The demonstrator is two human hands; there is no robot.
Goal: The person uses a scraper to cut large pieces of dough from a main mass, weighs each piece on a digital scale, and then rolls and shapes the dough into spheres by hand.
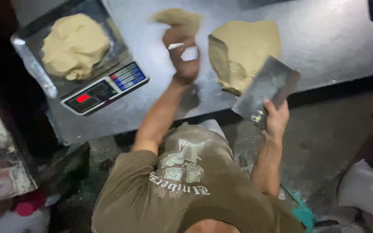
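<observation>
Tan dough lump [178,18] being lifted in left hand [183,54] grip, seemingly pinched; right hand [276,118] clasping steel scraper [266,88] beside dough slab [242,51] on bench [324,39]; scale [104,88] weighing dough mound [74,45].

Bare steel between scale [104,88] and dough slab [242,51]

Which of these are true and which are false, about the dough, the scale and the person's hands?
1. The left hand holds a piece of dough. True.
2. The right hand holds a rolling pin. False: it holds a metal bench scraper.
3. The scale's tray has no dough. False: a dough lump sits on it.
4. A big dough slab lies on the metal table. True.
</observation>
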